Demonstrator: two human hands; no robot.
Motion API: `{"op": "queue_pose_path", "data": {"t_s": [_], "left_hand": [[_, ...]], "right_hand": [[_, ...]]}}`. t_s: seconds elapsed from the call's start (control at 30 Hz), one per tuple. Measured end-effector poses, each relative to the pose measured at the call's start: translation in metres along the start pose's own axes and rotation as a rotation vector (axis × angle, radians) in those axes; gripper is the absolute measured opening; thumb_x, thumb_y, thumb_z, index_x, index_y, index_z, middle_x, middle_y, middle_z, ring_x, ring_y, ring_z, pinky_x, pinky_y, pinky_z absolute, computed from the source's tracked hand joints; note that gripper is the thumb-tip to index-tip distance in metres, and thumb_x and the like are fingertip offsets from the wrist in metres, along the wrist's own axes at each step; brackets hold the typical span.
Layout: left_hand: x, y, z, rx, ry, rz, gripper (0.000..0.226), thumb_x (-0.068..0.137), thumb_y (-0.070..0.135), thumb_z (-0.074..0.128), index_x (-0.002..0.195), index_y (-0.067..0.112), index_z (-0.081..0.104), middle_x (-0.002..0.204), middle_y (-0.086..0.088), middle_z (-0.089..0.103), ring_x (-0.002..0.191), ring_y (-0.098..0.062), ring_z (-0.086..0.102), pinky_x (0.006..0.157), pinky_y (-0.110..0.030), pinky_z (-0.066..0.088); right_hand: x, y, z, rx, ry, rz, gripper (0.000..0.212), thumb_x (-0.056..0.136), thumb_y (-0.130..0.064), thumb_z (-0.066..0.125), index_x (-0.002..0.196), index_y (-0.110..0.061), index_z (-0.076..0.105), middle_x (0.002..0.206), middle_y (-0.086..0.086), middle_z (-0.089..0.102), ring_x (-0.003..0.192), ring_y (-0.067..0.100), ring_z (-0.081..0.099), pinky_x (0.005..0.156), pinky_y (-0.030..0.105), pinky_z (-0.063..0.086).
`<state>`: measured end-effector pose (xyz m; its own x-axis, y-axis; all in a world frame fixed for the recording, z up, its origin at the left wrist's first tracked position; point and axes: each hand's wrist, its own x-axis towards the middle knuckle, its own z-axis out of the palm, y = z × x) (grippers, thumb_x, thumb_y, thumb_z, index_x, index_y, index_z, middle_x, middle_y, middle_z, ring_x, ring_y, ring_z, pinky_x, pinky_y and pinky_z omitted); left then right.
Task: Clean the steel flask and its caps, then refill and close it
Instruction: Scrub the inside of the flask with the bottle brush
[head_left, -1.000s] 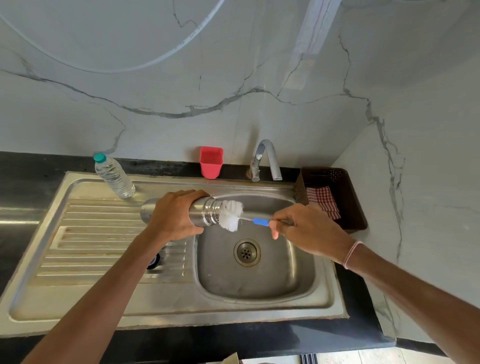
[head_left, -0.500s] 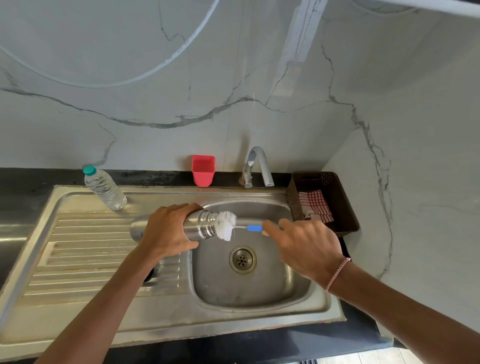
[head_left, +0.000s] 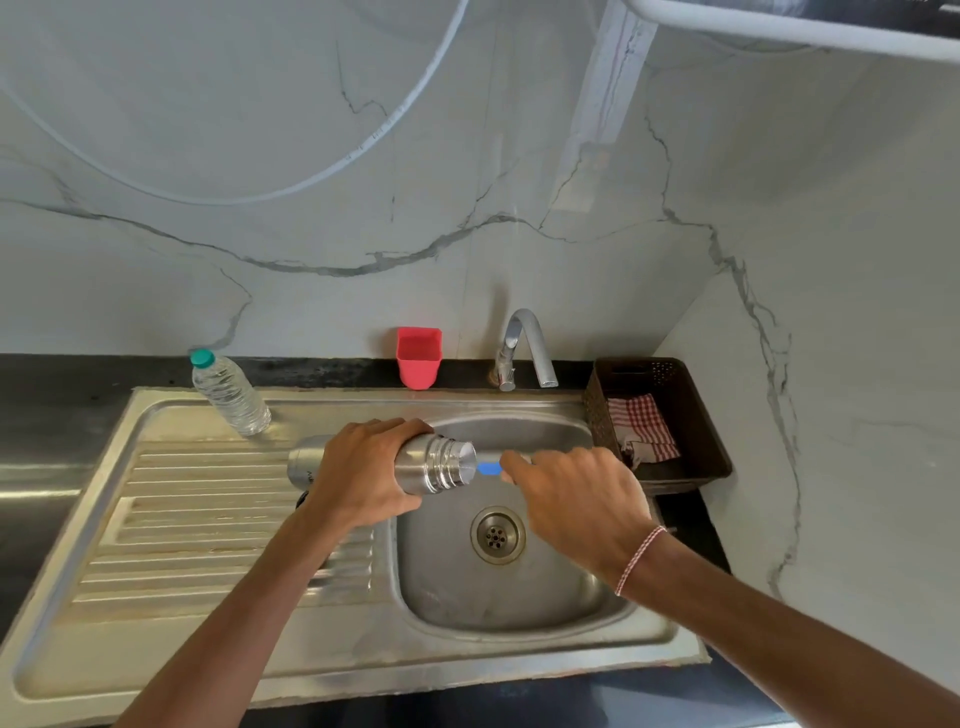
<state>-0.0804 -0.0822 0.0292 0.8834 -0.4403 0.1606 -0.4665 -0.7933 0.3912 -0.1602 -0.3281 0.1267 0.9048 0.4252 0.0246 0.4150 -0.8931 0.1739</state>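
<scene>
While my left hand (head_left: 363, 473) is curling its fingers round the middle of the cylindrical steel flask (head_left: 436, 463), I am holding the flask on its side over the left edge of the stainless-steel sink basin (head_left: 519, 597), its ringed mouth pointing right. My right hand (head_left: 576, 499) is pinching the thin brush handle with the blue grip (head_left: 489, 468) just right of that mouth. Only the blue piece is showing between the rim and my fingers, so I am judging that the working end is sitting inside the flask, hidden.

With no cap on the flask, I am reckoning that I am scrubbing the inside, which is an early step. No water is showing from the curved chrome tap (head_left: 524, 348), so rinsing is looking undone. Washing the caps, refilling and closing are all waiting too. I am not making out the caps; something small and dark (head_left: 302, 501) is peeping out beneath my left wrist, and I cannot tell what it is.

For the refill I am guessing at the clear plastic water bottle with the green cap (head_left: 228, 395), standing at the far left of the ribbed steel draining board (head_left: 208, 519).
</scene>
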Motion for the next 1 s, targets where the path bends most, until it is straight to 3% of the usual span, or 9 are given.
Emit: {"op": "queue_pose_path", "data": {"t_s": [0.13,0.23,0.37,0.5,0.6,0.7,0.8,0.9,1.0], "left_hand": [[-0.004,0.003,-0.003,0.005,0.023,0.009,0.062,0.048,0.043,0.084,0.106,0.038,0.063,0.087,0.019,0.067,0.076,-0.01,0.064,0.073,-0.029,0.042],[-0.004,0.005,-0.006,0.016,0.015,-0.013,0.063,0.048,0.044,0.084,0.107,0.039,0.062,0.089,0.02,0.067,0.079,-0.01,0.064,0.074,-0.029,0.043],[-0.002,0.007,-0.011,-0.043,0.002,-0.053,0.066,0.048,0.044,0.083,0.111,0.04,0.062,0.095,0.021,0.069,0.082,-0.008,0.065,0.071,-0.031,0.05],[-0.001,0.008,-0.014,-0.003,0.034,-0.027,0.067,0.048,0.044,0.085,0.11,0.041,0.061,0.093,0.021,0.068,0.081,-0.009,0.066,0.072,-0.029,0.045],[0.0,0.009,-0.015,0.028,0.039,-0.018,0.067,0.047,0.044,0.086,0.109,0.041,0.061,0.092,0.021,0.067,0.081,-0.009,0.065,0.074,-0.028,0.041],[0.002,0.01,-0.017,0.036,0.038,-0.042,0.068,0.048,0.044,0.084,0.112,0.041,0.061,0.095,0.021,0.068,0.084,-0.01,0.066,0.073,-0.028,0.04],[0.004,0.009,-0.019,-0.023,0.043,-0.09,0.073,0.047,0.045,0.083,0.117,0.039,0.063,0.102,0.021,0.071,0.09,-0.011,0.067,0.073,-0.029,0.044],[0.003,0.01,-0.019,-0.035,0.059,-0.076,0.072,0.047,0.044,0.084,0.116,0.04,0.063,0.1,0.021,0.071,0.089,-0.011,0.068,0.072,-0.029,0.046],[-0.001,0.01,-0.018,-0.045,0.064,-0.079,0.07,0.048,0.044,0.085,0.115,0.04,0.064,0.098,0.022,0.07,0.087,-0.008,0.067,0.071,-0.028,0.043]], "right_hand": [[0.017,0.013,-0.004,0.784,-0.363,0.252,0.033,0.106,-0.032,0.047,0.091,-0.025,0.075,0.056,-0.008,0.054,0.048,0.005,0.05,0.054,0.022,0.04],[0.015,0.013,-0.003,0.419,-0.232,0.147,0.028,0.106,-0.039,0.044,0.1,-0.028,0.069,0.069,-0.007,0.061,0.059,0.012,0.06,0.06,0.031,0.045],[0.004,0.0,0.003,-0.142,0.046,-0.067,0.023,0.079,-0.019,0.077,0.098,-0.018,0.064,0.064,0.001,0.06,0.048,0.024,0.059,0.045,0.032,0.036],[0.011,0.003,-0.005,0.378,-0.164,0.111,0.018,0.105,-0.037,0.049,0.103,-0.024,0.063,0.081,0.005,0.065,0.071,0.026,0.064,0.062,0.036,0.046],[0.019,0.008,-0.002,0.806,-0.361,0.245,0.034,0.106,-0.039,0.047,0.088,-0.021,0.07,0.073,0.0,0.062,0.056,0.011,0.052,0.057,0.023,0.043],[0.012,0.009,-0.003,0.29,-0.114,0.114,0.018,0.103,-0.035,0.05,0.102,-0.023,0.064,0.077,-0.004,0.059,0.064,0.016,0.056,0.065,0.034,0.052],[0.003,0.003,0.004,-0.113,0.052,-0.041,0.023,0.079,-0.011,0.07,0.101,-0.015,0.064,0.068,0.002,0.057,0.05,0.022,0.053,0.047,0.033,0.044],[0.002,0.001,0.001,-0.031,0.062,-0.006,0.021,0.081,-0.019,0.077,0.097,-0.02,0.063,0.059,-0.001,0.056,0.041,0.025,0.052,0.037,0.031,0.036],[0.007,0.007,-0.013,0.234,-0.073,0.078,0.021,0.106,-0.04,0.044,0.106,-0.027,0.061,0.074,-0.002,0.058,0.069,0.027,0.062,0.059,0.036,0.043]]}}
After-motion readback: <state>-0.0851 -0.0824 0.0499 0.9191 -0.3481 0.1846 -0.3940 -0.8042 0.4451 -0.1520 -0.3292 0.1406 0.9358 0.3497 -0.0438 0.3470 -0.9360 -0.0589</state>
